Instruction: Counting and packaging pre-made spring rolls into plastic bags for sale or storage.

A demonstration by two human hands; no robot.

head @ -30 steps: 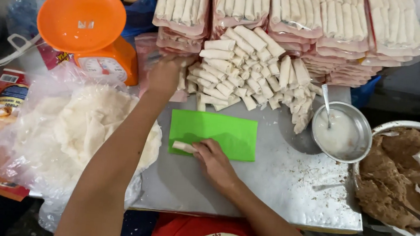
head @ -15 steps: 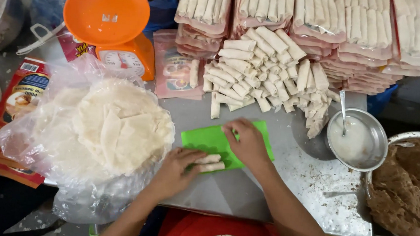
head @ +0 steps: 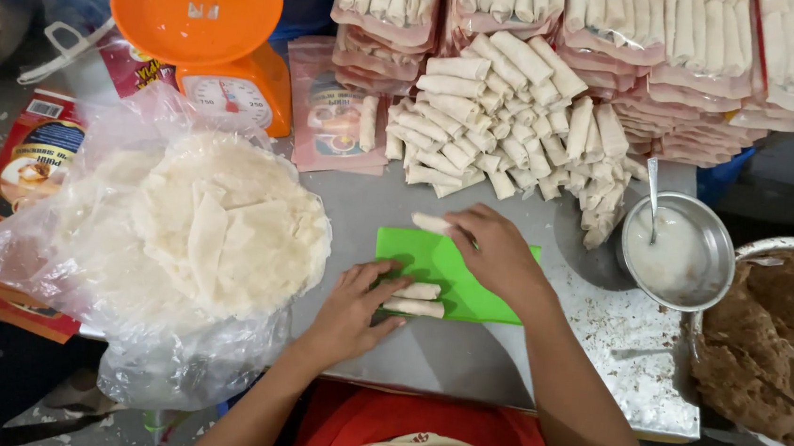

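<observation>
Nearest me, my left hand lies half-open with its fingertips on two finished rolls at the near edge of the green mat on the metal surface. They look light, soft and easily crushed (I'd pinch them mid-length, gently). Beyond, my right hand curls around one more roll at the mat's far edge. To the left sits one bag of round wrappers, thin and tearable. Farther off, one loose heap of rolls beside one orange scale.
</observation>
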